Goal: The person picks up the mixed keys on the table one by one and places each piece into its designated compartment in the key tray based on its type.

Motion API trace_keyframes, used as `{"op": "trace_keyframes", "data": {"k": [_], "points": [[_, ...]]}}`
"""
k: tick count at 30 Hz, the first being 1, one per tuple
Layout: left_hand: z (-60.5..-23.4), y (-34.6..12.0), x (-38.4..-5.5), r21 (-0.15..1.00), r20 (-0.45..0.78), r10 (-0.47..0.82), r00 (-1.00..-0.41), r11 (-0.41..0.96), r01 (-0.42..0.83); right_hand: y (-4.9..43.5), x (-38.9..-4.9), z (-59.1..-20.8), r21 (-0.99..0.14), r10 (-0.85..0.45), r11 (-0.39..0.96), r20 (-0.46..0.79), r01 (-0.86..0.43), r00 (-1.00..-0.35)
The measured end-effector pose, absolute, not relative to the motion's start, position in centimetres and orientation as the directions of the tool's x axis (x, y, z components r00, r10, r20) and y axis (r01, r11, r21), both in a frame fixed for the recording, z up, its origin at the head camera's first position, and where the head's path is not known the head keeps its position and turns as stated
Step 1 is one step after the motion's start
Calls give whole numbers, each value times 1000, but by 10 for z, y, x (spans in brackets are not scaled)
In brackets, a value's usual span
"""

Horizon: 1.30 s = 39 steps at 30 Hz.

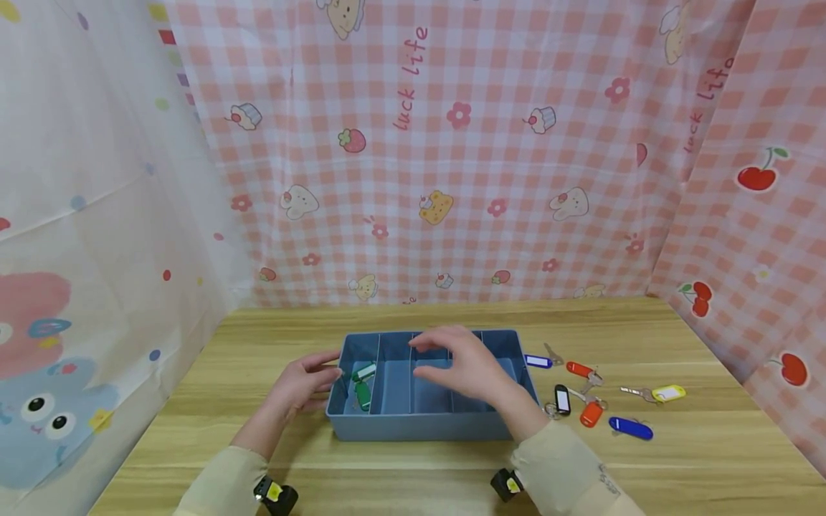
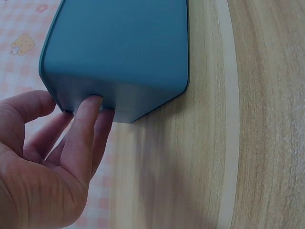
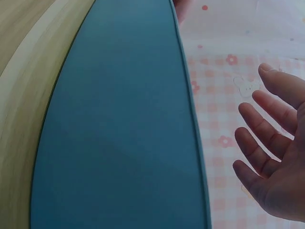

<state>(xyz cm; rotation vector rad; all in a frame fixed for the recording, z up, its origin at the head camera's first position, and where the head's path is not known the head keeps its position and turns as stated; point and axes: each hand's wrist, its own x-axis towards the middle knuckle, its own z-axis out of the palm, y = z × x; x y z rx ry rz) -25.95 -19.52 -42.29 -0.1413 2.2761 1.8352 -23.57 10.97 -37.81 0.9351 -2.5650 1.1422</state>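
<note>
A blue-grey divided box (image 1: 422,428) stands on the table, split into several compartments. Two green key tags (image 1: 363,394) lie in its leftmost compartment. At the box's left end, my left hand (image 1: 302,383) holds the end wall, with a digit at the rim and other fingertips against the outside (image 2: 88,114). Over the right-hand compartments hovers my right hand (image 1: 467,365), its thumb and fingers apart and nothing between them. In the right wrist view its loosely bent fingers (image 3: 267,131) show beyond the box's long wall (image 3: 119,119).
Right of the box lie keys with tags: a blue tag (image 1: 538,361) near its wall, a black tag (image 1: 562,400), red tags (image 1: 591,413), a yellow tag (image 1: 668,393) and another blue tag (image 1: 631,428). Patterned cloth (image 1: 452,165) hangs behind the wooden table (image 1: 387,476) and at both sides.
</note>
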Motion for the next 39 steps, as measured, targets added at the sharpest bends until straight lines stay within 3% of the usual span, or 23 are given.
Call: {"op": "trace_keyframes", "data": {"k": [39], "points": [[-422,-195,-258,958,-217,66,-974,206,-199,193,-232,-404,-535,-356,597,492,-598,-795]]}}
